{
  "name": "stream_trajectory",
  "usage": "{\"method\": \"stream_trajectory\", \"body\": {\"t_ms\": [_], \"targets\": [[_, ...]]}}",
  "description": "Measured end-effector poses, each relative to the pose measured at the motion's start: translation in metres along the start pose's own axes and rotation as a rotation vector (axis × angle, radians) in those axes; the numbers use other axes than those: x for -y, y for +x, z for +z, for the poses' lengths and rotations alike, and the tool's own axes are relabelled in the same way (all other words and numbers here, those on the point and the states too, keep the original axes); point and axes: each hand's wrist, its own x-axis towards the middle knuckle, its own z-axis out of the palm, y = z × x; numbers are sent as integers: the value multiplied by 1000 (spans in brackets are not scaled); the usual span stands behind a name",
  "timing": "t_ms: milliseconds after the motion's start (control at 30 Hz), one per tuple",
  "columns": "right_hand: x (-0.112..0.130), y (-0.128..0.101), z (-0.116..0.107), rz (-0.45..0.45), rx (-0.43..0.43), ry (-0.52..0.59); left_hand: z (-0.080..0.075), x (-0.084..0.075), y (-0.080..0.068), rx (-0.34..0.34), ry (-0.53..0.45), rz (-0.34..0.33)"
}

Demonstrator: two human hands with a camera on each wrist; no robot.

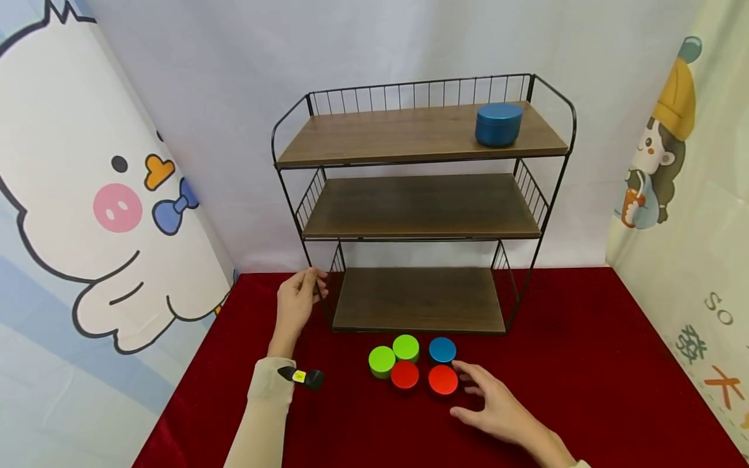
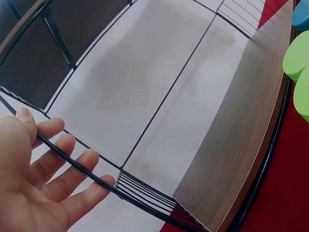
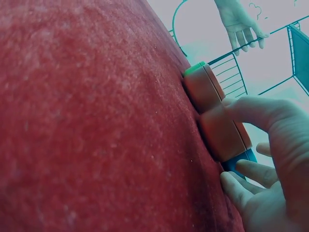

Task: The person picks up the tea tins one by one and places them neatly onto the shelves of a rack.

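The right-hand grip (image 3: 263, 159) reaches in bare, thumb stretched toward two reddish round tins, the nearer one (image 3: 224, 135) partly overlapping the farther one (image 3: 199, 89); I can't tell if the thumb touches either. Its loosely bent fingers spread beside a blue container (image 3: 241, 162), half hidden behind the nearer tin. A bit of green lid (image 3: 194, 68) peeks out beyond the farther tin. Red fuzzy cloth (image 3: 96, 116) over the counter fills the left. Up top, the left-hand grip (image 3: 238, 25) has its fingers at the dark rod of a wire rack (image 3: 301, 53).
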Motion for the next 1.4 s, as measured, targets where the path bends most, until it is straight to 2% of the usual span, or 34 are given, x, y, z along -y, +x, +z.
{"method": "stream_trajectory", "body": {"t_ms": [567,1233,1400], "targets": [[1,7,6,-8,-9,-53,0,-3,-1,7,-6,-20],[4,14,8,-75,36,-134,-1,-2,-1,17,-18,-10],[4,18,11,-72,70,-156,-1,-2,0,13,-15,-5]]}}
